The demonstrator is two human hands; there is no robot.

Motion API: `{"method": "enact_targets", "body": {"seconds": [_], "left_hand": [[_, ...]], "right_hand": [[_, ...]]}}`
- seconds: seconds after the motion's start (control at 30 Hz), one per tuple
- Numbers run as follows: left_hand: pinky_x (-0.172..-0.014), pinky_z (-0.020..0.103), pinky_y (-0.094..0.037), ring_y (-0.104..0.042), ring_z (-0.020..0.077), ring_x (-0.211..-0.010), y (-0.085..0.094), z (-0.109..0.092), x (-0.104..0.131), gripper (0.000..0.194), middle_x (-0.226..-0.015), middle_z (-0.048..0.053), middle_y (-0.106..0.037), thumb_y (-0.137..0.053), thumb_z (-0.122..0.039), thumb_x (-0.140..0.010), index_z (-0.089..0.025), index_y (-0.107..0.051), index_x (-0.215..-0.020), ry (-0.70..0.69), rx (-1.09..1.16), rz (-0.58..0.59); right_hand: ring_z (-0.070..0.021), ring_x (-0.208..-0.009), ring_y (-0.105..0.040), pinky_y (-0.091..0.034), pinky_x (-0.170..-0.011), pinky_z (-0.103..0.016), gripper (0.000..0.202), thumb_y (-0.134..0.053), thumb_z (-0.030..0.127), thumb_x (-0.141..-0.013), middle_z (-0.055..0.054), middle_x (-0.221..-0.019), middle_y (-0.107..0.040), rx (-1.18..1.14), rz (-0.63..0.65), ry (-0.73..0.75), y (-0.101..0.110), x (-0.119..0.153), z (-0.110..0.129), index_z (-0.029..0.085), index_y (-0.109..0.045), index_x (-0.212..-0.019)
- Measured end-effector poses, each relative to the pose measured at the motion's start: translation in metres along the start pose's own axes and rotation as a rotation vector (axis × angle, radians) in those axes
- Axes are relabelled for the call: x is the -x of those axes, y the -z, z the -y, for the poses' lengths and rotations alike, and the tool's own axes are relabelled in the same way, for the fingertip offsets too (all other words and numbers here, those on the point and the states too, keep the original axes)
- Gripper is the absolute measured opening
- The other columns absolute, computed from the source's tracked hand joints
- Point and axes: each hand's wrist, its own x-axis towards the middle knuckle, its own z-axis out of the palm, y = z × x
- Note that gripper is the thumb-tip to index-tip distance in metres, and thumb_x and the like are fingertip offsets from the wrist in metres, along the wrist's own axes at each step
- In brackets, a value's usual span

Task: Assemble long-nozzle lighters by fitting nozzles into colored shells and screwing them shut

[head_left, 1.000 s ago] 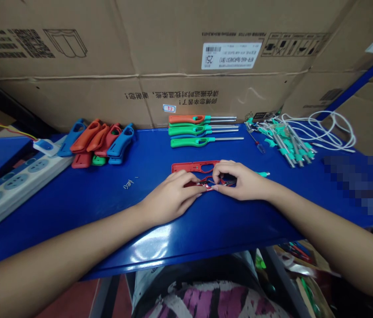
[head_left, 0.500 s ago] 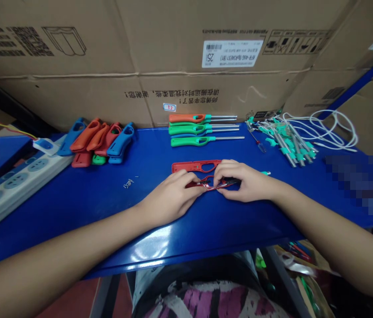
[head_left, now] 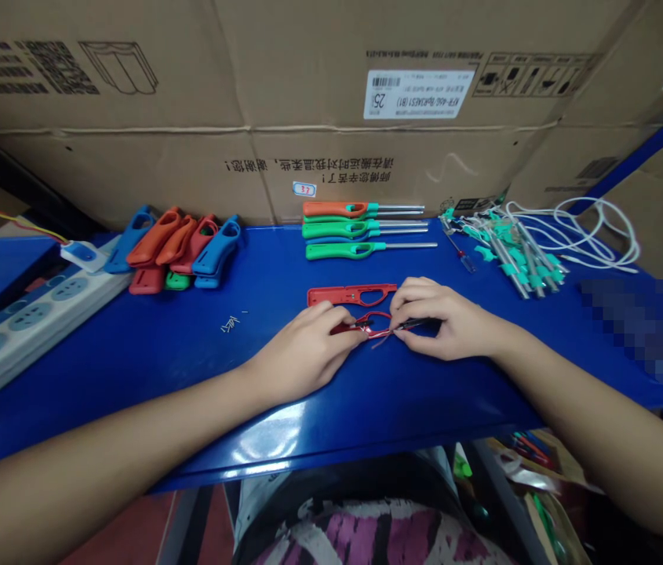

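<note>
My left hand (head_left: 319,345) is closed on a red lighter housing half (head_left: 379,315) with dark parts in it, low over the blue table. My right hand (head_left: 446,318) pinches a thin wire (head_left: 379,341) at the right end of this housing; a black piece (head_left: 419,322) shows between its fingers. Much of the housing is hidden by both hands. Just behind them lies another red housing half (head_left: 343,296), flat on the table, with a grip loop at its right end.
Assembled gas lighters (head_left: 343,251) lie at the back. Coloured handle shells (head_left: 154,239) are piled left, beside a power strip (head_left: 28,318). Small screws (head_left: 230,322) lie left of my hands. Metal lighter tubes (head_left: 508,263), a screwdriver (head_left: 465,259) and a white cable (head_left: 602,255) are back right.
My right hand has shifted slightly right, away from my left hand. More of the housing and a thin wire now show between them. My left hand keeps its hold.
</note>
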Motion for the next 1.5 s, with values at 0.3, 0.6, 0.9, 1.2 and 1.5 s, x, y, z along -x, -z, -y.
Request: {"method": "enact_targets", "body": {"seconds": [0.3,0.6,0.9,1.2,1.5], "left_hand": [[-0.087,0.04,-0.055,-0.062,0.0234,-0.104,-0.001,0.001,0.001,0.027,-0.118,0.009,-0.068,-0.05,-0.024,-0.102,-0.022,-0.071,-0.119,-0.013,-0.037,-0.046],[-0.086,0.038,-0.055,-0.065,0.0207,-0.101,0.002,0.001,0.001,0.028,-0.128,0.003,-0.071,-0.05,-0.021,-0.102,-0.02,-0.069,-0.124,-0.089,-0.114,-0.056],[-0.084,0.037,-0.053,-0.066,0.0201,-0.1,0.003,0.004,0.0,0.03,-0.124,0.004,-0.073,-0.048,-0.02,-0.103,-0.021,-0.068,-0.125,-0.096,-0.146,-0.025],[-0.086,0.038,-0.055,-0.067,0.0216,-0.105,0.004,0.005,0.001,0.027,-0.127,0.005,-0.072,-0.05,-0.02,-0.102,-0.021,-0.069,-0.121,-0.101,-0.133,-0.059],[-0.09,0.041,-0.056,-0.067,0.0231,-0.107,0.004,0.007,0.002,0.026,-0.121,0.006,-0.073,-0.053,-0.017,-0.097,-0.02,-0.07,-0.116,-0.065,-0.041,-0.098]], "right_hand": [[-0.0192,-0.088,-0.06,-0.043,-0.086,-0.037,0.008,-0.059,0.018,-0.09,-0.005,-0.091,-0.069,0.027,-0.038,-0.029,-0.005,-0.001,0.002,0.021,-0.066,-0.093],[-0.0221,-0.077,-0.062,-0.044,-0.079,-0.039,0.023,-0.052,0.018,-0.088,-0.003,-0.074,-0.066,0.344,-0.329,-0.492,0.002,0.002,-0.018,0.021,-0.067,-0.105],[-0.0479,-0.126,-0.048,-0.043,-0.095,-0.064,0.044,-0.052,0.023,-0.085,-0.025,-0.135,-0.056,0.716,-0.179,-1.136,0.046,0.035,-0.054,0.014,-0.063,-0.127],[-0.0463,-0.123,-0.053,-0.047,-0.096,-0.064,0.044,-0.054,0.019,-0.081,-0.023,-0.129,-0.063,0.697,-0.152,-1.108,0.049,0.051,-0.081,0.014,-0.066,-0.123],[-0.0349,-0.099,-0.066,-0.053,-0.09,-0.047,0.023,-0.055,0.013,-0.079,-0.019,-0.101,-0.07,0.619,-0.103,-1.145,0.056,0.048,-0.075,0.013,-0.071,-0.096]]}}
